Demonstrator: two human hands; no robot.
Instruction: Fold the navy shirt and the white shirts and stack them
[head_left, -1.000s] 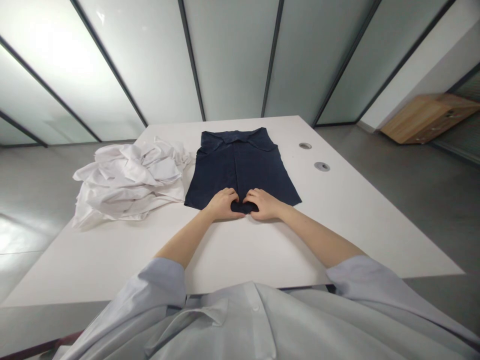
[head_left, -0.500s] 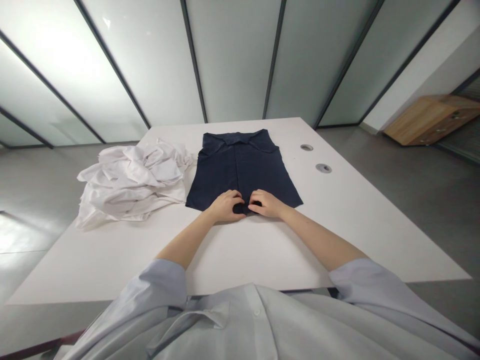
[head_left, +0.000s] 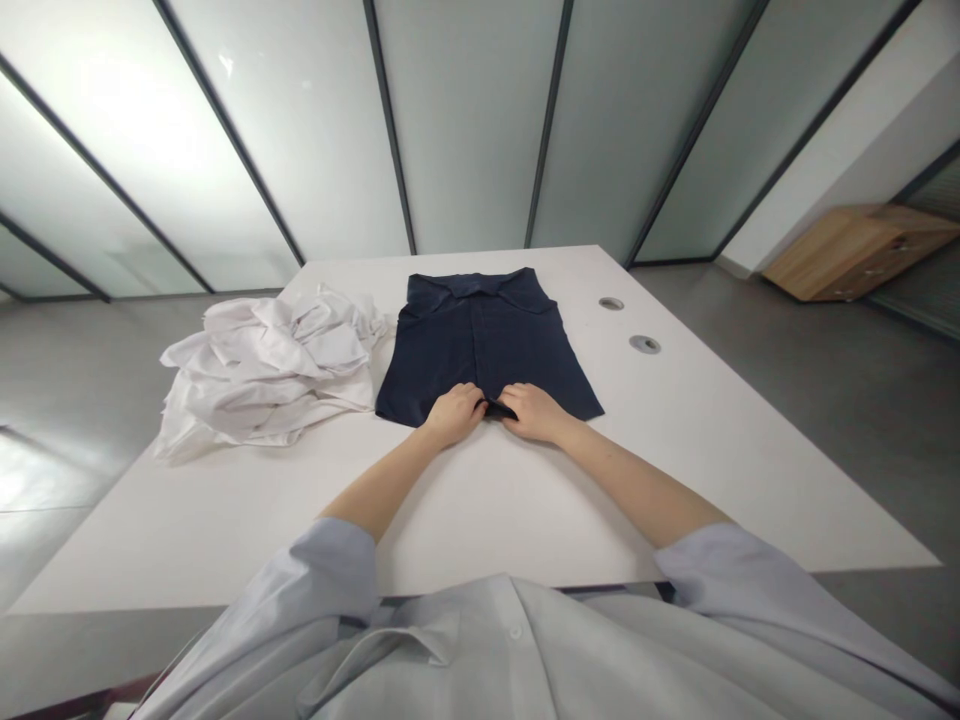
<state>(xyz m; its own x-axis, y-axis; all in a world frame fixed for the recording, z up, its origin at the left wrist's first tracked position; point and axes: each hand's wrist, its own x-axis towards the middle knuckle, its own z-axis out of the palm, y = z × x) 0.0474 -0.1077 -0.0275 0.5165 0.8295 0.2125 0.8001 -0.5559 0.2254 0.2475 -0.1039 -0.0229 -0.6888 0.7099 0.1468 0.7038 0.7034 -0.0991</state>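
Observation:
A dark navy shirt (head_left: 487,345) lies flat on the white table (head_left: 517,510), its collar end at the far side and a seam or placket running down its middle. At the near hem, my left hand (head_left: 456,413) is closed on the fabric just left of the middle line. Close beside it, my right hand (head_left: 531,411) pinches the same hem on the right. Between the two hands a short stretch of hem is gathered and raised slightly. My fingertips are partly hidden by the cloth.
A crumpled heap of white cloth (head_left: 274,375) lies left of the shirt, hanging over the table's left edge. Two round cable grommets (head_left: 645,344) are set in the tabletop at right. Frosted glass panels (head_left: 472,120) stand behind, and a wooden cabinet (head_left: 847,255) is far right.
Both hands have closed on the near hem, where the fingers were curved more loosely before. The hem between them is now gathered up. The rest of the shirt stays flat.

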